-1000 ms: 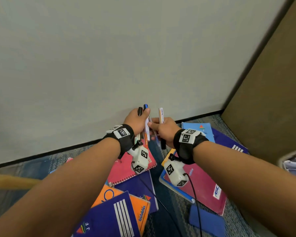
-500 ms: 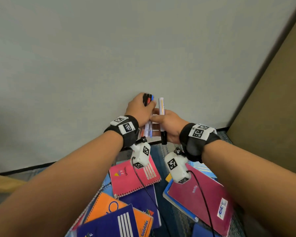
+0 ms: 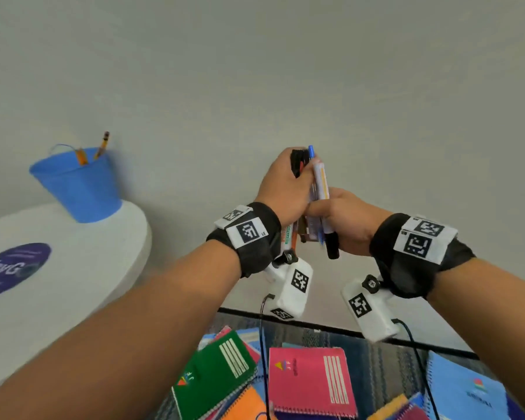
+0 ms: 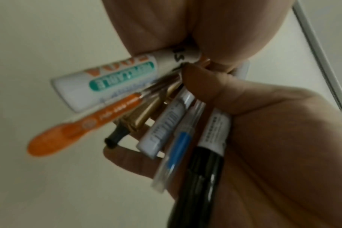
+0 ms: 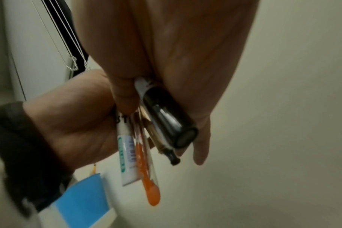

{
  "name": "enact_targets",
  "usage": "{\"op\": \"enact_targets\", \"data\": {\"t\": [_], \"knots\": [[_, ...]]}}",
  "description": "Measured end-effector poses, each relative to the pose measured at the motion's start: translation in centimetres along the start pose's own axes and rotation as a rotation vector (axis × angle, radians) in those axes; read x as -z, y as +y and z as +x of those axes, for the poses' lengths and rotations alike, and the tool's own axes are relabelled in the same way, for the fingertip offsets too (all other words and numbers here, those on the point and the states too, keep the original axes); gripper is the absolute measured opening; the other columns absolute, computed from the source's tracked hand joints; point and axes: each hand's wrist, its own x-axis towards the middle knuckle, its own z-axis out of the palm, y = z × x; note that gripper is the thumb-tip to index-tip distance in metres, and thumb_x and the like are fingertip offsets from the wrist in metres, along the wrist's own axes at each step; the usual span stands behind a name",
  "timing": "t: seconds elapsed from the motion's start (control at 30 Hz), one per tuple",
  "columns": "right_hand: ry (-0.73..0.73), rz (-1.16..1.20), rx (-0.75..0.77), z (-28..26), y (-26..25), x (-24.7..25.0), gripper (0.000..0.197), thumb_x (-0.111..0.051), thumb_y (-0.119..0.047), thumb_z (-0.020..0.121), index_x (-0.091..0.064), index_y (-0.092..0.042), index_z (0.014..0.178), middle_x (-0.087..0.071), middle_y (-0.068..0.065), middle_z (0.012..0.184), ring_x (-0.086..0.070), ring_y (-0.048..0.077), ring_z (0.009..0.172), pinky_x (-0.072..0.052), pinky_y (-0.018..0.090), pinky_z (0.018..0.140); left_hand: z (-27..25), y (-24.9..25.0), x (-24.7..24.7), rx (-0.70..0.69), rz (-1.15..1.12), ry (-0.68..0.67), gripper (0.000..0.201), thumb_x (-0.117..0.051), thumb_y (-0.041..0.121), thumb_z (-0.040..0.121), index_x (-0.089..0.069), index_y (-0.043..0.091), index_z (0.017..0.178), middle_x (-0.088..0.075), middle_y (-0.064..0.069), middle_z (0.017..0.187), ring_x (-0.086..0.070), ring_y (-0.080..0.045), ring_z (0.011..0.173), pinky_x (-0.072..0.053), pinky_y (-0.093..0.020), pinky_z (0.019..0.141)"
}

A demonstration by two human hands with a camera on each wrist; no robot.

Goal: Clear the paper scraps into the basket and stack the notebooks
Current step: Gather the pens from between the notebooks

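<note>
Both hands are raised in front of the wall, together gripping a bundle of pens and markers [image 3: 317, 192]. My left hand [image 3: 303, 174] wraps the bundle from the left. My right hand [image 3: 325, 215] pinches a white marker with a black cap [image 3: 331, 244] against it from the right. The left wrist view shows a white marker [image 4: 107, 83], an orange pen [image 4: 78, 128], a blue pen [image 4: 176, 151] and the black cap [image 4: 201, 177]. Below lie a green notebook [image 3: 215, 377], a pink notebook [image 3: 311, 380], an orange notebook [image 3: 246, 404] and a light blue notebook [image 3: 464, 386]. No paper scraps or basket are visible.
A blue bucket [image 3: 76, 183] holding pencils stands on a white round table [image 3: 73, 268] at the left, close to the wall. The bucket [image 5: 82, 200] also shows in the right wrist view. The notebooks overlap on a striped carpet [image 3: 376, 359].
Both hands have risen with the pens, away from the notebooks. The right hand has brought its marker against the left hand's bundle. The view has tilted up and left, showing the table and bucket.
</note>
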Motion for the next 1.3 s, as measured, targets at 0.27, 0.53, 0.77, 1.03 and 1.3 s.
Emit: {"op": "enact_targets", "data": {"t": [0.27,0.53,0.77,1.03,1.3], "knots": [[-0.176,0.072,-0.001,-1.2,-1.0,-0.8,0.023,-0.057,-0.011,0.09,-0.056,-0.012,0.114,-0.066,0.019,0.101,-0.065,0.031,0.088,-0.055,0.047,0.079,-2.1,3.1,2.0,0.029,-0.104,0.076,0.023,-0.057,0.038,0.091,-0.058,0.02,0.105,-0.069,-0.003,0.097,-0.067,-0.019,0.093,-0.053,-0.044,0.09],[-0.127,0.028,-0.011,-2.9,-2.9,1.1,0.027,-0.053,-0.014,0.093,-0.056,-0.003,0.117,-0.064,0.027,0.112,-0.066,0.034,0.092,-0.057,0.045,0.078,-2.0,5.5,0.8,-0.099,-0.26,-0.092,0.049,-0.082,0.029,0.072,-0.054,0.027,0.112,-0.054,0.005,0.088,-0.061,-0.028,0.085,-0.056,-0.043,0.084],[-0.198,-0.044,0.117,0.2,-5.1,-6.2,0.047,-0.057,-0.014,0.091,-0.043,-0.024,0.135,-0.068,0.015,0.111,-0.07,0.027,0.091,-0.058,0.044,0.077,-0.3,4.9,9.2,-0.194,-0.071,-0.025,0.028,-0.067,0.018,0.087,-0.056,0.019,0.112,-0.06,0.006,0.107,-0.06,-0.006,0.09,-0.051,-0.025,0.085],[-0.232,-0.239,0.202,5.7,-9.6,-17.1,0.035,-0.055,-0.014,0.097,-0.046,-0.027,0.128,-0.07,0.01,0.113,-0.069,0.028,0.102,-0.056,0.048,0.086,2.5,3.2,22.2,-0.294,0.037,0.105,0.031,-0.064,0.014,0.087,-0.054,0.027,0.113,-0.055,0.01,0.092,-0.057,-0.006,0.076,-0.055,-0.031,0.079],[-0.007,-0.506,0.402,15.2,-14.8,-28.1,0.031,-0.069,-0.031,0.088,-0.07,-0.001,0.096,-0.074,0.016,0.09,-0.072,0.033,0.085,-0.058,0.049,0.082,7.0,2.3,35.4,-0.317,0.031,0.284,0.024,-0.062,0.009,0.088,-0.053,0.022,0.106,-0.056,0.004,0.089,-0.07,-0.017,0.071,-0.059,-0.044,0.074]]}}
